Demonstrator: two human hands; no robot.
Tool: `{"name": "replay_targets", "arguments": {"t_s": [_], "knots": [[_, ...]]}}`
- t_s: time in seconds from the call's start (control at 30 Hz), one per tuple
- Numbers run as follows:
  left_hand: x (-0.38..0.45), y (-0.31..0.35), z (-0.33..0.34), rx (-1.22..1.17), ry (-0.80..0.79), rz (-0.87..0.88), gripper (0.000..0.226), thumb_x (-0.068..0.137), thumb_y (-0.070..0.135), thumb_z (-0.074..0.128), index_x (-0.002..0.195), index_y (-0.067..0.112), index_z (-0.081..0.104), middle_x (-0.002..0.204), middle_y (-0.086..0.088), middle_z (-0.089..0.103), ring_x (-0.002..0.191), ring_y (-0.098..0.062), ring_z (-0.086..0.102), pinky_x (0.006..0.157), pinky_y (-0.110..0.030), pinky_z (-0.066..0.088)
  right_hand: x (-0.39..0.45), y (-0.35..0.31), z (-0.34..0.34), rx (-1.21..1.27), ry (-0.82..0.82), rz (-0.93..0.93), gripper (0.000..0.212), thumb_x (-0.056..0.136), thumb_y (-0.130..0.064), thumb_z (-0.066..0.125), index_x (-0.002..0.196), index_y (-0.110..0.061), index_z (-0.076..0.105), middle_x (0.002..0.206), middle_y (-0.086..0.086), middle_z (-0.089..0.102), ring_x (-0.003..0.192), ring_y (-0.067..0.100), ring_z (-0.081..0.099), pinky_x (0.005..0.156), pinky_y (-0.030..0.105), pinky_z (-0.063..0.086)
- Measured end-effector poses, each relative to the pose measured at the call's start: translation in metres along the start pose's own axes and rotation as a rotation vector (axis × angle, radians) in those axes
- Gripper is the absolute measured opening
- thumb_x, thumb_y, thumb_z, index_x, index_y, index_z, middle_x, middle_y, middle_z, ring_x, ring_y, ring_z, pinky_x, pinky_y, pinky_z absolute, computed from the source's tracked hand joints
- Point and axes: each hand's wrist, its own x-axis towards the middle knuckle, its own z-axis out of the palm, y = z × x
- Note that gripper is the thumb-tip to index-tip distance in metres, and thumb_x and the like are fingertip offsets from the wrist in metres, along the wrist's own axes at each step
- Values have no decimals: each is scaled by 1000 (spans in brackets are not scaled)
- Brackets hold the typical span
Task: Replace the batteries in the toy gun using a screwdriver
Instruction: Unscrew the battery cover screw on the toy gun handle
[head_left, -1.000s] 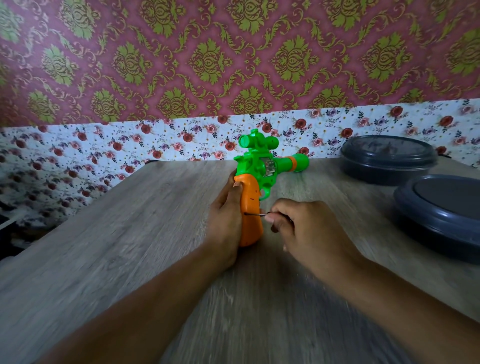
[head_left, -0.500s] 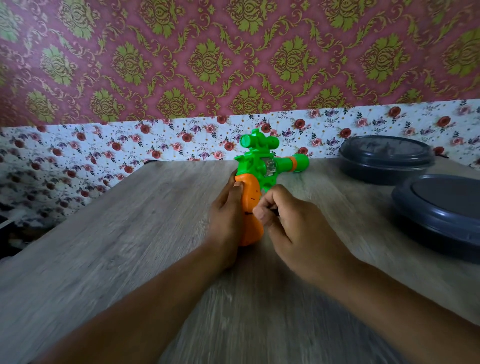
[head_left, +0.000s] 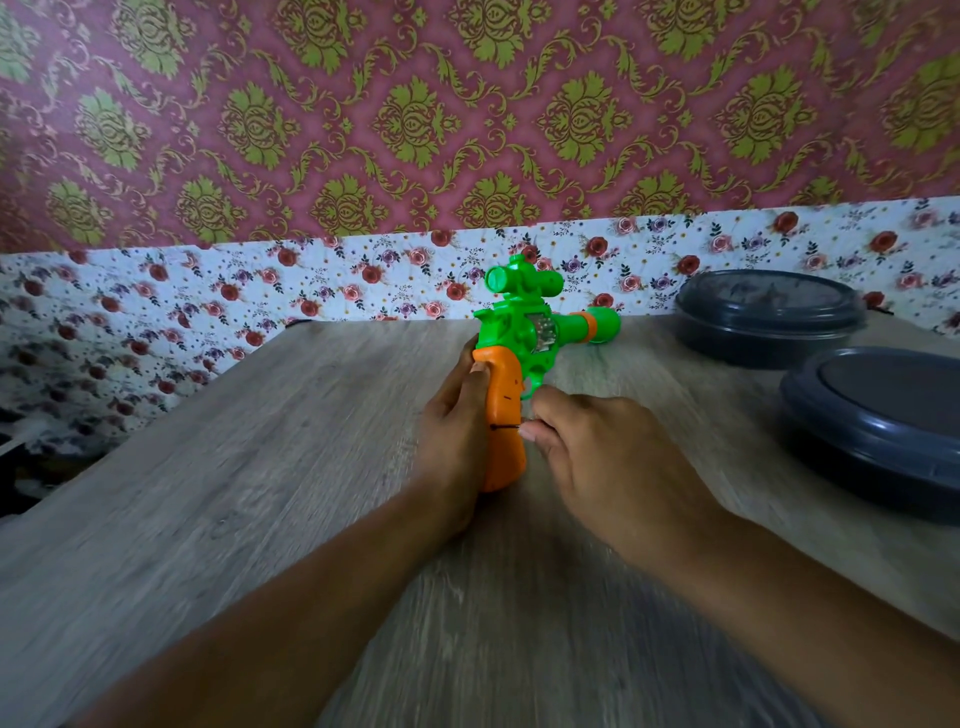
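Note:
A green toy gun (head_left: 524, 332) with an orange grip (head_left: 504, 415) lies on the wooden table (head_left: 260, 493), barrel pointing right. My left hand (head_left: 452, 431) clasps the grip from the left, thumb on its top edge. My right hand (head_left: 608, 457) pinches a thin screwdriver (head_left: 506, 427). Only its short dark shaft shows, with the tip against the side of the orange grip. The handle is hidden inside my fingers.
Two dark grey lidded round containers stand at the right: one at the back (head_left: 769, 317), one nearer (head_left: 878, 426). A patterned wall runs along the table's far edge. The table's left edge drops off at the left.
My right hand moved over the grip half a second ago and has drawn back slightly right, so the screwdriver shaft shows again at the grip. The left hand and gun stayed put.

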Motion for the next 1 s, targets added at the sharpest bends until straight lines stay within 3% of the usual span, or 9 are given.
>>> {"name": "replay_targets", "arguments": {"t_s": [0.17, 0.3, 0.37, 0.5, 0.57, 0.63, 0.73, 0.83, 1.0], "knots": [[0, 1, 1, -16, -13, -25, 39, 98, 34, 41, 135, 25, 51, 120, -5, 65, 104, -20, 64, 93, -41, 51, -2, 3, -1, -42, -27, -91, 7, 85, -20, 54, 82, -15, 50, 60, 4, 56, 46, 32, 54, 37, 36, 43], [0, 1, -1, -4, -25, -9, 36, 100, 32, 37, 132, 26, 51, 110, 1, 65, 92, -9, 64, 75, -25, 55, -1, 3, -3, -8, -31, -133, 2, 84, -16, 53, 87, -16, 53, 61, 4, 57, 50, 29, 55, 40, 38, 45], [-1, 1, -1, 25, -21, 4, 35, 100, 31, 36, 131, 26, 51, 109, 1, 64, 97, -13, 64, 83, -29, 54, -1, 4, -4, 62, -21, -115, 7, 85, -15, 48, 86, -14, 55, 64, 4, 60, 58, 28, 58, 47, 38, 48], [-1, 1, -3, 53, -22, 19, 39, 99, 35, 37, 134, 23, 51, 118, -5, 64, 102, -17, 62, 94, -40, 49, -1, -1, 1, 219, -51, -9, 20, 87, -31, 46, 92, -12, 53, 76, 6, 63, 67, 21, 58, 58, 39, 47], [-1, 1, -4, 51, -40, 3, 41, 99, 37, 36, 136, 24, 48, 123, -6, 62, 106, -20, 61, 96, -43, 48, -1, -3, 2, 223, -68, 40, 34, 89, -48, 34, 94, -17, 46, 76, 3, 64, 65, 19, 59, 57, 38, 47], [-1, 0, -4, 45, -39, 7, 39, 99, 37, 35, 135, 27, 49, 115, -1, 64, 101, -18, 62, 90, -38, 51, -1, -2, 1, 136, -62, 71, 43, 89, -57, 20, 92, -20, 42, 67, -3, 60, 58, 17, 57, 51, 34, 43], [-1, 1, -1, 32, -14, 25, 34, 100, 34, 36, 132, 34, 48, 92, 13, 62, 87, -5, 60, 77, -27, 50, -1, 2, 1, 82, -37, 112, 42, 92, -48, 26, 88, -15, 52, 49, -11, 38, 44, 7, 38, 43, 26, 28], [-2, 2, -1, 38, -12, 23, 33, 100, 33, 36, 130, 31, 51, 106, 3, 67, 95, -12, 63, 87, -34, 51, -1, 2, 4, 157, -63, 122, 33, 94, -39, 36, 89, -13, 55, 55, 4, 58, 53, 23, 57, 54, 38, 48], [-2, 1, 0, 47, -6, 23, 39, 99, 35, 38, 134, 25, 51, 121, -6, 64, 109, -22, 62, 100, -48, 46, -1, 4, 4, 198, -46, 75, 17, 89, -34, 40, 80, -20, 43, 56, 8, 61, 54, 28, 60, 56, 43, 50]]}}
